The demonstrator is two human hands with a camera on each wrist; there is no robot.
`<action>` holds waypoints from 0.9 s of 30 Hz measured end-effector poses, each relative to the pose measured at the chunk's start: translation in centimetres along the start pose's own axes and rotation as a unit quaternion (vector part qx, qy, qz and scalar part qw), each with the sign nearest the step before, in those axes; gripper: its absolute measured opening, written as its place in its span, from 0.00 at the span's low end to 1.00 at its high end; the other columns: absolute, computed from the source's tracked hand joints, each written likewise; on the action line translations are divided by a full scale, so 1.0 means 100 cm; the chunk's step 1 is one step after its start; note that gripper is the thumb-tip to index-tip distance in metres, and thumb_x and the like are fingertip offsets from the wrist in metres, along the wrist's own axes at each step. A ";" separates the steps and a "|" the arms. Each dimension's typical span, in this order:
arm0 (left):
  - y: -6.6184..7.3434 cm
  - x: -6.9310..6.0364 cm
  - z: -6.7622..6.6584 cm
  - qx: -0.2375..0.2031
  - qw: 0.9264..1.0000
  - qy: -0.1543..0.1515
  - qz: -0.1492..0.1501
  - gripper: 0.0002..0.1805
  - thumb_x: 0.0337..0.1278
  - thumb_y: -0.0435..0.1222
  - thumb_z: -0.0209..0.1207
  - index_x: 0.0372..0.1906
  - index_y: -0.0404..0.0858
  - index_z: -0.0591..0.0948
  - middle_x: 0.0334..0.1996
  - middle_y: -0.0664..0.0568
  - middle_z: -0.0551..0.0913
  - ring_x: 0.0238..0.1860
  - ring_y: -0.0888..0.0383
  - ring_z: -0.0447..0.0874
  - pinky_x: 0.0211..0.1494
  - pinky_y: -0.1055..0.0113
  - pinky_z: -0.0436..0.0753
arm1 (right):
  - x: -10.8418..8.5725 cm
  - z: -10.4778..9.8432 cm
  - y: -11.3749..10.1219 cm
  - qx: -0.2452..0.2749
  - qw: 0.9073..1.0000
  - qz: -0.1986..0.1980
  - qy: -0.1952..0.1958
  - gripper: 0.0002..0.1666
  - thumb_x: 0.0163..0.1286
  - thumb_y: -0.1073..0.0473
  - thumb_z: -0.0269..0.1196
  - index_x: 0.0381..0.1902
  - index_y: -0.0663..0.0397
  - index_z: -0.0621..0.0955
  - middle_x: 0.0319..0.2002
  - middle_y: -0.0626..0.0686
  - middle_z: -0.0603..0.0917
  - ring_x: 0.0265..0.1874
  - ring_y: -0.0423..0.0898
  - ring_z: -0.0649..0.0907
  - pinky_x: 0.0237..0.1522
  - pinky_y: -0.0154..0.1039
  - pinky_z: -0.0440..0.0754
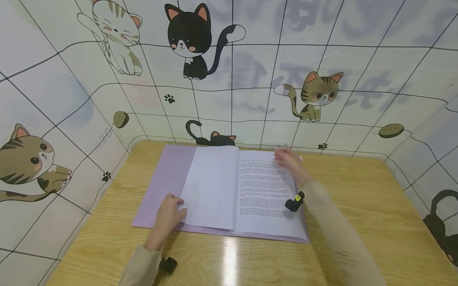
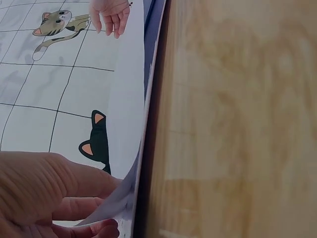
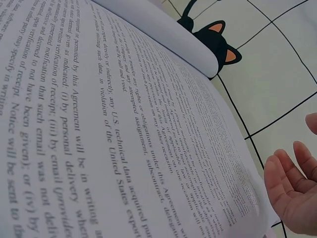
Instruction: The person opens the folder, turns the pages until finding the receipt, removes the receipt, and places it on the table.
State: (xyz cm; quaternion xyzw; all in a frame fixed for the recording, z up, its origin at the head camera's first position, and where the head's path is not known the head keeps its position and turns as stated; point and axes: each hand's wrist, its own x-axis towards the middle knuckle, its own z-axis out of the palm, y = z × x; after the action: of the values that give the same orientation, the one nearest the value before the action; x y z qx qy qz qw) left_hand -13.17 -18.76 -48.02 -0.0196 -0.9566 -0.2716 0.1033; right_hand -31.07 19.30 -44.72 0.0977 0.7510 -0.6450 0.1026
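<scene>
A purple folder [image 1: 164, 178] lies open on the table with white sheets in it. The left-hand sheet [image 1: 211, 186] is blank, and the right-hand page [image 1: 264, 190] carries printed text. At the lower left edge of the blank sheet, my left hand [image 1: 169, 212] pinches the paper; in the left wrist view the thumb and fingers of this hand [image 2: 59, 193] hold its bent corner. Over the top right of the printed page is my right hand [image 1: 290, 163], fingers loosely bent. The right wrist view shows this hand [image 3: 294, 191] holding nothing, beside the printed page [image 3: 124, 124].
The wooden table [image 1: 350, 198] extends on both sides of the folder and in front of it. Behind it stands a wall [image 1: 250, 99] with a grid and cartoon cats. Small black devices are strapped at both wrists.
</scene>
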 end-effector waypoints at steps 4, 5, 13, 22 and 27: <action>0.000 0.002 -0.002 -0.004 1.000 -0.008 -0.012 0.09 0.36 0.25 0.67 0.29 0.24 0.83 0.34 0.36 0.76 0.38 0.41 0.77 0.42 0.51 0.79 | 0.002 0.000 -0.005 -0.040 0.999 -0.009 0.013 0.23 0.69 0.56 0.54 0.57 0.65 0.70 0.55 0.60 0.73 0.55 0.54 0.73 0.55 0.43 0.74; 0.000 0.002 -0.002 -0.005 1.000 -0.011 -0.015 0.09 0.36 0.25 0.67 0.29 0.24 0.83 0.34 0.36 0.76 0.38 0.42 0.77 0.43 0.50 0.79 | 0.002 -0.001 -0.005 -0.051 0.999 -0.013 0.016 0.24 0.69 0.56 0.54 0.58 0.66 0.69 0.56 0.61 0.73 0.55 0.54 0.73 0.55 0.43 0.74; -0.007 0.007 0.003 -0.061 0.998 -0.033 -0.001 0.11 0.35 0.21 0.64 0.33 0.24 0.82 0.34 0.39 0.78 0.36 0.45 0.77 0.42 0.53 0.79 | 0.008 -0.004 -0.003 -0.091 0.994 -0.034 0.044 0.23 0.69 0.56 0.53 0.57 0.66 0.71 0.55 0.61 0.74 0.51 0.51 0.74 0.49 0.37 0.77; -0.019 0.010 0.006 -0.110 0.992 -0.049 0.028 0.15 0.34 0.21 0.65 0.36 0.27 0.82 0.34 0.44 0.77 0.33 0.53 0.74 0.38 0.62 0.77 | 0.016 -0.013 0.004 -0.176 0.979 -0.070 0.071 0.21 0.68 0.54 0.55 0.52 0.63 0.74 0.57 0.61 0.73 0.54 0.55 0.71 0.55 0.47 0.69; -0.024 0.011 0.004 -0.121 0.989 -0.072 0.037 0.19 0.33 0.25 0.70 0.40 0.28 0.81 0.35 0.46 0.75 0.34 0.55 0.71 0.37 0.66 0.75 | 0.017 -0.017 0.004 -0.242 0.964 -0.093 0.052 0.23 0.69 0.53 0.53 0.55 0.63 0.73 0.60 0.62 0.71 0.59 0.59 0.69 0.60 0.54 0.65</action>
State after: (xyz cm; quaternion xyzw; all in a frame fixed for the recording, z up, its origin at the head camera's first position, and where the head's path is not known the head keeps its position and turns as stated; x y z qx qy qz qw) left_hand -14.51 -20.60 -49.34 -0.0867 -0.9205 -0.3788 0.0411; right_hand -32.65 21.03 -45.36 0.0329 0.8948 -0.4446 0.0236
